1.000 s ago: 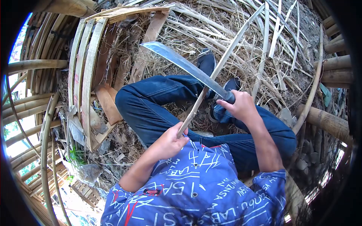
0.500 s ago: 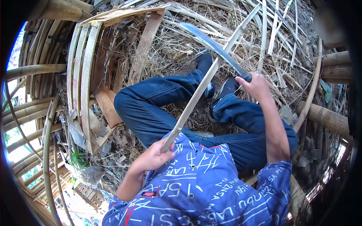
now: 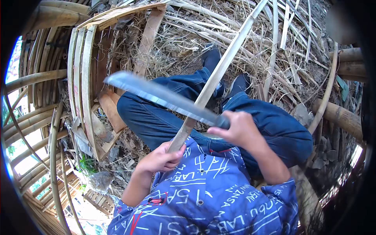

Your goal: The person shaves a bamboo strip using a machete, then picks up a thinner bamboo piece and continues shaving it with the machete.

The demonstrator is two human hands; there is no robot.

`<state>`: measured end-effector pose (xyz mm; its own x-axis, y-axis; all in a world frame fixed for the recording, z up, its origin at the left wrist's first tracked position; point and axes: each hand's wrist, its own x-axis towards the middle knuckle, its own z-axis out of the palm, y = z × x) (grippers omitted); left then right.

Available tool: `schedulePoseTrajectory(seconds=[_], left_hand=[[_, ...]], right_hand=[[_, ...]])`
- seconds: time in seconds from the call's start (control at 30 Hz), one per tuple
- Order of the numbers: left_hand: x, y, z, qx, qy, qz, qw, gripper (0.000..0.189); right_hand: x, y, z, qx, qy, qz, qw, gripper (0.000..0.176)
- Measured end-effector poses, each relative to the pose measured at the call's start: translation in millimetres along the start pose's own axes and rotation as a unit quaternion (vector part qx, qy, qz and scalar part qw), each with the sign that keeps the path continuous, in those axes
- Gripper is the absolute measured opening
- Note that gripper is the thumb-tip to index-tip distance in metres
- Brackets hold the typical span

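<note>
My left hand (image 3: 162, 157) is closed round the near end of a long, flat bamboo strip (image 3: 218, 78), close against my shirt. The strip slants away from me to the upper right, past my feet. My right hand (image 3: 237, 127) grips the dark handle of a machete (image 3: 160, 96). Its broad blade lies across the strip, not far from my left hand, with the tip pointing left over my knee. The blade is slightly blurred.
A wooden slatted crate (image 3: 84, 78) stands on the left. Pale bamboo strips (image 3: 274, 47) and shavings (image 3: 178, 43) litter the ground ahead. Thick bamboo poles (image 3: 340, 117) are at the right, and a bamboo slat wall (image 3: 39, 74) is at the far left.
My right hand has drawn the machete along the strip toward me, from near my feet to near my left hand. The blade now points further left; my left hand keeps its hold.
</note>
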<state>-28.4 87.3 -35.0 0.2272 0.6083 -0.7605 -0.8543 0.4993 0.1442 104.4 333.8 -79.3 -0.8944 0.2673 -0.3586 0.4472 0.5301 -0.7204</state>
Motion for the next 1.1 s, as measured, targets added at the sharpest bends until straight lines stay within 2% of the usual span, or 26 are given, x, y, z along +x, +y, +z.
schedulePoseTrajectory(seconds=[0.03, 0.07, 0.13, 0.2, 0.27, 0.3, 0.43, 0.53, 0.67, 0.73, 0.93, 1.1], left_hand=[[3.2, -0.9, -6.1, -0.074, -0.05, -0.019, 0.996, 0.025], [5.5, -1.6, -3.8, -0.074, -0.048, -0.022, 0.996, 0.025], [14.3, -4.6, 6.7, -0.016, 0.032, -0.005, 0.999, 0.031], [22.6, -8.4, 4.2, -0.013, 0.05, 0.009, 0.999, 0.029], [27.9, -8.1, 4.6, 0.217, 0.169, 0.014, 0.961, 0.026], [27.5, -5.1, 6.7, 0.21, 0.191, 0.01, 0.959, 0.025], [23.6, 2.1, 12.4, 0.245, 0.179, 0.047, 0.952, 0.028], [28.8, -1.7, 4.9, 0.321, 0.181, 0.034, 0.929, 0.042], [30.5, 1.2, 16.6, 0.39, 0.179, 0.004, 0.903, 0.048], [38.2, -16.6, 8.3, 0.425, 0.178, 0.184, 0.869, 0.047], [41.5, -32.3, -2.4, 0.412, 0.135, 0.148, 0.889, 0.067], [37.5, -30.7, 1.8, 0.384, 0.124, 0.142, 0.904, 0.065]], right_hand=[[-5.6, -7.5, 8.4, -0.002, -0.009, -0.021, 1.0, 0.063], [-8.7, -13.9, 15.6, -0.003, -0.018, -0.043, 0.999, 0.063], [-14.7, -23.0, 25.6, 0.026, -0.033, -0.047, 0.998, 0.057], [-18.1, -22.6, 33.1, 0.02, -0.049, -0.039, 0.998, 0.058], [-20.2, -20.3, 37.5, 0.027, -0.027, -0.033, 0.999, 0.059], [-19.8, -17.2, 37.6, 0.027, -0.029, -0.02, 0.999, 0.06], [-22.1, 1.6, 41.3, 0.021, 0.018, -0.021, 0.999, 0.066], [-24.0, 2.2, 38.1, 0.026, 0.022, -0.015, 0.999, 0.067], [-26.0, 3.1, 42.0, 0.019, 0.022, -0.023, 0.999, 0.067], [-26.3, 2.5, 43.1, 0.01, 0.018, -0.025, 0.999, 0.067], [-24.4, 10.9, 37.6, -0.007, 0.021, -0.021, 1.0, 0.068], [-17.3, 21.7, 29.0, -0.036, 0.024, -0.019, 0.999, 0.068]])
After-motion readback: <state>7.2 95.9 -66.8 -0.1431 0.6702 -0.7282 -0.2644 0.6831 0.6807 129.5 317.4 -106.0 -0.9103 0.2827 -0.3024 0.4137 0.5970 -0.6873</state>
